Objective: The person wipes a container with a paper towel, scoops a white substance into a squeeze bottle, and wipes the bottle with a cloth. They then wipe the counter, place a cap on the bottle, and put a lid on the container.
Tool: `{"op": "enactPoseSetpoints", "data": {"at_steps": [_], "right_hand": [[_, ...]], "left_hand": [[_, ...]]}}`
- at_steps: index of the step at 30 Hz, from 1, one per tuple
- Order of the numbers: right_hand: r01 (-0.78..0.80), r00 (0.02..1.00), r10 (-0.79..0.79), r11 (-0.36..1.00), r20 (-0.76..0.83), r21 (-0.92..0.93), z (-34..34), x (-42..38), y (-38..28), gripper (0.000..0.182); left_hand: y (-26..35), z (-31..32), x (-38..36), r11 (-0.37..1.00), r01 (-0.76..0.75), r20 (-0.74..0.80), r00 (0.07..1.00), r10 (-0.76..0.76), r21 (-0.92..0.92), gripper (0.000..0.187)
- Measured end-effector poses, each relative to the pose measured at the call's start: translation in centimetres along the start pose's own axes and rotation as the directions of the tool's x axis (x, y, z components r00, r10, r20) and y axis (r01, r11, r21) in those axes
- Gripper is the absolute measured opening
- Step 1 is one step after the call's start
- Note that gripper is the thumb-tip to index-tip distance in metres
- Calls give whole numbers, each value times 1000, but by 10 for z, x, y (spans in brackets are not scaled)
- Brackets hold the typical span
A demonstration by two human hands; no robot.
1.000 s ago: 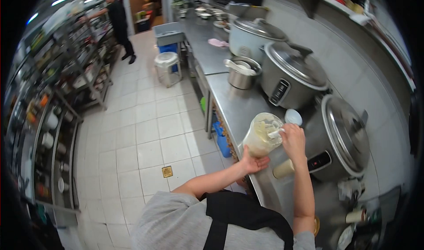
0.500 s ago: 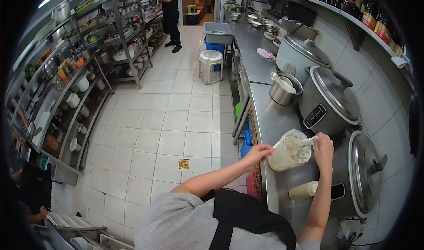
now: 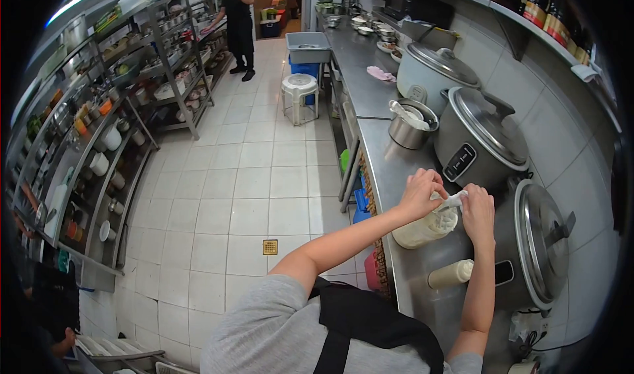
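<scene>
Over a clear plastic tub (image 3: 417, 234) of pale, creamy contents, both my hands meet at a crumpled white strip (image 3: 452, 201), which could be cloth or paper. My left hand (image 3: 421, 194) pinches its left end, and my right hand (image 3: 478, 210) grips the right end with curled fingers. The tub stands on the steel counter, partly hidden under my hands and the strip. Below my right wrist lies a pale squeeze bottle (image 3: 449, 275) on its side, its cap close to my forearm.
Large rice cookers (image 3: 485, 133) line the wall side of the steel counter (image 3: 389, 169). A steel pot (image 3: 413, 126) with a white item stands farther back. A white stool (image 3: 300, 96) stands on the floor. Shelving (image 3: 165, 63) lines the left, with a person (image 3: 239, 27) beside it.
My left hand has moved up and right from the tub's left side onto the white strip. My right hand keeps its grip. The view has shifted slightly, and the far person has turned.
</scene>
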State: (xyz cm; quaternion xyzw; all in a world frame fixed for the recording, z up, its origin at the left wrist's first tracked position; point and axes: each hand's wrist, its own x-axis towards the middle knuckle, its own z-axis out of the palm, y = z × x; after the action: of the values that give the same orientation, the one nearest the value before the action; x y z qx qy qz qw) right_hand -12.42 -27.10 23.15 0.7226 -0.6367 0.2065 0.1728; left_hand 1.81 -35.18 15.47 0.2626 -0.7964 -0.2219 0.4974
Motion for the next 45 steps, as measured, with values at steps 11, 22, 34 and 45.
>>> {"op": "enactPoseSetpoints", "data": {"at_steps": [11, 22, 34, 45], "right_hand": [[67, 997, -67, 998, -26, 2, -6, -3, -1, 5], [40, 999, -39, 997, -17, 69, -8, 5, -12, 9], [83, 996, -84, 994, 13, 74, 8, 5, 1, 8], [-65, 998, 64, 947, 12, 316, -6, 34, 38, 14]], "left_hand": [[-1, 6, 2, 998, 43, 28, 999, -42, -38, 15], [-5, 9, 5, 999, 27, 56, 998, -25, -43, 11], [-24, 23, 5, 984, 82, 75, 995, -71, -156, 9], [-25, -8, 20, 978, 133, 24, 991, -130, -158, 15]]}}
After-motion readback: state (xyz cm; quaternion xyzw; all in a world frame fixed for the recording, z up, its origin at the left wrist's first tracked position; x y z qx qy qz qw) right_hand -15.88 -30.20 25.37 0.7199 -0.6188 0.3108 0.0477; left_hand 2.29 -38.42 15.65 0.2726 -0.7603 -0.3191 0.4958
